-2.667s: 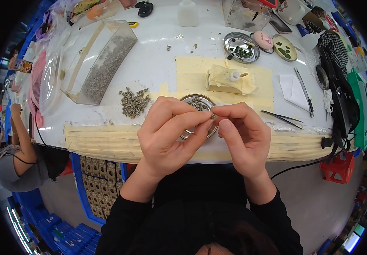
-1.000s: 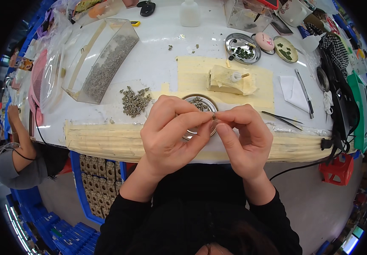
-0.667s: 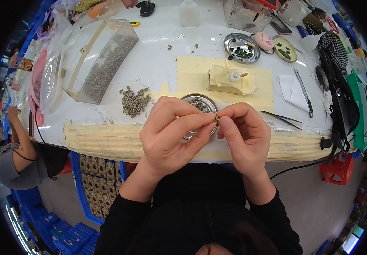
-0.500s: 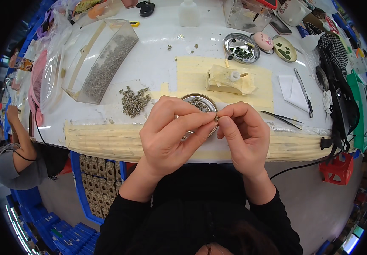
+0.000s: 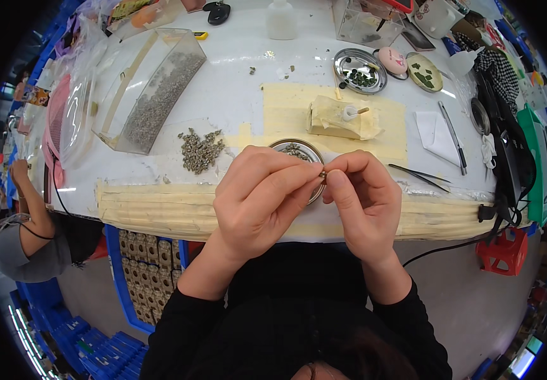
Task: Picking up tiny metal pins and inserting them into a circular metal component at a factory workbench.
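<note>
My left hand [image 5: 257, 202] and my right hand [image 5: 367, 202] meet fingertip to fingertip above a round metal dish [image 5: 316, 152]. Between the pinched fingers sits a small brass-coloured metal part [image 5: 323, 175], mostly covered by the fingertips. Both hands are closed on it. Under my left hand the dish holds several small metal pieces [image 5: 297, 151], partly hidden. A loose pile of similar small metal parts [image 5: 201, 151] lies on the table to the left.
A clear bin of grey parts [image 5: 163, 95] stands at left. Behind the dish is a tape-wrapped block [image 5: 337, 119]. Tweezers [image 5: 420, 178] lie at right, near a folded white paper [image 5: 437, 136]. A metal tray [image 5: 361, 71] holds dark green pieces. A blue crate [image 5: 121, 278] sits below the table edge.
My left hand has shifted slightly to the right, its knuckles drawn closer to my right hand. The small part stays pinched between both hands, and my right hand is almost still.
</note>
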Demonstrator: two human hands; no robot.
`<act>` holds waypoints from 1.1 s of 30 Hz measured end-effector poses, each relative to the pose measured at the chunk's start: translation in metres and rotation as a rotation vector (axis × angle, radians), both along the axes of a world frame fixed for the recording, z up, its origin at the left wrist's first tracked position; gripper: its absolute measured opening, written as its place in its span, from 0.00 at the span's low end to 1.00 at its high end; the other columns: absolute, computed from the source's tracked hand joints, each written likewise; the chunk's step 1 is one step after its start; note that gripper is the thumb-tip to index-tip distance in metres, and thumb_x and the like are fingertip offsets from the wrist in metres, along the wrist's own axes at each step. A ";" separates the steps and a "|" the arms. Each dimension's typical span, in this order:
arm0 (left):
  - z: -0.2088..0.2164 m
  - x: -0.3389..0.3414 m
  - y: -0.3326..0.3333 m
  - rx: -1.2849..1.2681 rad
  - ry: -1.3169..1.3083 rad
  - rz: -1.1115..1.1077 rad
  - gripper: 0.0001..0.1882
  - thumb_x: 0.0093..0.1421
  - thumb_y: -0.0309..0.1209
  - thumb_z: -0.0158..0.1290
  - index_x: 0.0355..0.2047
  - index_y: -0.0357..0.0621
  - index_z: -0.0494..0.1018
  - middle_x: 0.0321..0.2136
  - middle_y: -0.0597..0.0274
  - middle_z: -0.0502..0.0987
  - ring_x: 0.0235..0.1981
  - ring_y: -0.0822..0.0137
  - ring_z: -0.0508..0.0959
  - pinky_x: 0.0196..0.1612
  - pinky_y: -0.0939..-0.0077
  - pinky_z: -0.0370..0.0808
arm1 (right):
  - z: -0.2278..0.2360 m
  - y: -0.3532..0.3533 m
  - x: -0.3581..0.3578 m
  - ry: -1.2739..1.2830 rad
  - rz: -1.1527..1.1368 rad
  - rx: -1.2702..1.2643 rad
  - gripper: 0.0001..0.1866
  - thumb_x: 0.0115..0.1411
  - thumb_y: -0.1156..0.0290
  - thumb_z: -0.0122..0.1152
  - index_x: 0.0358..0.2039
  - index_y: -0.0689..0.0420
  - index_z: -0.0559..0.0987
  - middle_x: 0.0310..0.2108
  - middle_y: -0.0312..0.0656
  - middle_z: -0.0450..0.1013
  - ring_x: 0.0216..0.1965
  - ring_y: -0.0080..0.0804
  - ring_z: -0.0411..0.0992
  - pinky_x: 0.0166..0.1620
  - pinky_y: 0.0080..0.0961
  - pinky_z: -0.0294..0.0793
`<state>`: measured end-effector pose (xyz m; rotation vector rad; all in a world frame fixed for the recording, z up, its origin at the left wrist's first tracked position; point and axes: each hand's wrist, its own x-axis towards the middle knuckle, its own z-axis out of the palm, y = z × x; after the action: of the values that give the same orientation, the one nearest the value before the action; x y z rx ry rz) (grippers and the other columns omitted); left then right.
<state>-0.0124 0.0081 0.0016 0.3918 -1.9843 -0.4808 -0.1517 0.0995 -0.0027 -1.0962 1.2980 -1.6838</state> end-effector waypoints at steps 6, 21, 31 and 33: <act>-0.002 -0.001 0.001 -0.031 -0.022 0.067 0.14 0.45 0.18 0.67 0.34 0.37 0.80 0.28 0.60 0.79 0.28 0.62 0.78 0.29 0.73 0.74 | -0.005 0.002 0.000 0.205 -0.091 -0.130 0.06 0.60 0.81 0.63 0.38 0.65 0.81 0.31 0.40 0.77 0.30 0.21 0.74 0.36 0.18 0.73; -0.001 0.001 0.001 0.020 -0.009 0.057 0.13 0.47 0.18 0.66 0.34 0.37 0.80 0.29 0.60 0.80 0.28 0.62 0.78 0.30 0.74 0.74 | -0.006 -0.001 0.004 0.267 -0.165 -0.177 0.09 0.58 0.81 0.63 0.41 0.64 0.83 0.29 0.42 0.77 0.27 0.26 0.73 0.33 0.19 0.72; -0.001 0.003 0.000 0.002 0.025 0.011 0.13 0.47 0.18 0.66 0.35 0.37 0.81 0.29 0.59 0.80 0.29 0.62 0.79 0.31 0.73 0.74 | -0.003 0.001 0.002 0.113 -0.031 -0.045 0.09 0.63 0.77 0.61 0.43 0.65 0.82 0.30 0.41 0.78 0.30 0.23 0.74 0.35 0.18 0.73; -0.001 0.004 0.000 -0.010 0.026 0.008 0.13 0.46 0.18 0.67 0.35 0.37 0.81 0.29 0.60 0.80 0.29 0.62 0.78 0.31 0.73 0.74 | -0.001 0.001 0.000 -0.007 0.047 -0.008 0.09 0.65 0.75 0.60 0.44 0.65 0.81 0.30 0.38 0.77 0.31 0.20 0.73 0.35 0.17 0.72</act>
<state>-0.0085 0.0080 0.0001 0.3853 -1.9581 -0.4680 -0.1521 0.1007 -0.0037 -1.1158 1.2529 -1.6579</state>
